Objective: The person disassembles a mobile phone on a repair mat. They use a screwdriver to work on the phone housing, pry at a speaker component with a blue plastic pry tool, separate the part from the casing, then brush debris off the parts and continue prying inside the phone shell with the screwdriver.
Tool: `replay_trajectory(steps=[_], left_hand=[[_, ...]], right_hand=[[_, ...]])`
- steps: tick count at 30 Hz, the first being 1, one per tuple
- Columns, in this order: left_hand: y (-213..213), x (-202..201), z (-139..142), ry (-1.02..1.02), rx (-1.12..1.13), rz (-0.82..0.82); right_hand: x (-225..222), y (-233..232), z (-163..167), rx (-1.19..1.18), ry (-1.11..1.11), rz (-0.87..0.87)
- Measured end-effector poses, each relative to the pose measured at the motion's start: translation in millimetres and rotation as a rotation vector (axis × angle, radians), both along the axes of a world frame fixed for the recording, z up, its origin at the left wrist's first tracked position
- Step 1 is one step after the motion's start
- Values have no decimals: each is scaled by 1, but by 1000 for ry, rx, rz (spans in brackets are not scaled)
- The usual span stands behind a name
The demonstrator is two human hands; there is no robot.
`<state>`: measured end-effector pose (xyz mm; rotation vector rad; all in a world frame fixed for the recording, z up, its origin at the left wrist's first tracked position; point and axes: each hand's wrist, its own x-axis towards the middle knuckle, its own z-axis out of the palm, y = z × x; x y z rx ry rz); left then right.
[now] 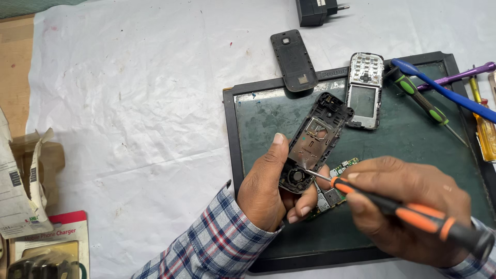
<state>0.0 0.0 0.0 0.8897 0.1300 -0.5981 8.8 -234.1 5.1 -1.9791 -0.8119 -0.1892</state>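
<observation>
Phone well stripped: back cover (293,60), keypad front (365,90) and circuit board (330,190) already off, left hand (268,188) gripping middle frame (313,144), right hand (400,206) clenched around orange-black screwdriver (413,214) probing its lower end.

Circuit board (335,187) mostly hidden under hands (charger pack (49,245) cropped).

Surface: I see a table draped in crumpled white sheeting (129,103), stained in spots.
Upper left of frame: bare wooden tabletop (14,67) shows past the sheet.
Top left corner: a greenish strip, possibly floor.
Light: I read it as even, soft shadows.
</observation>
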Motion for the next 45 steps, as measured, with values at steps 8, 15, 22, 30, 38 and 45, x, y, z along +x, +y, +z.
replay_trajectory(steps=[8,15,22,30,38,45], left_hand=[[-1,2,7,21,55,26],[0,0,7,134,-8,32],[-1,-1,-3,-2,-95,7],[-2,0,-2,14,-126,2],[0,-2,3,-38,2,-6],[-3,-1,6,-10,55,-7]], right_hand=[[2,13,6,188,316,-63],[29,4,-11,473,864,-18],[12,2,7,298,466,-114],[4,-3,12,203,240,-12],[1,-6,3,85,51,24],[-1,-8,3,231,193,-44]])
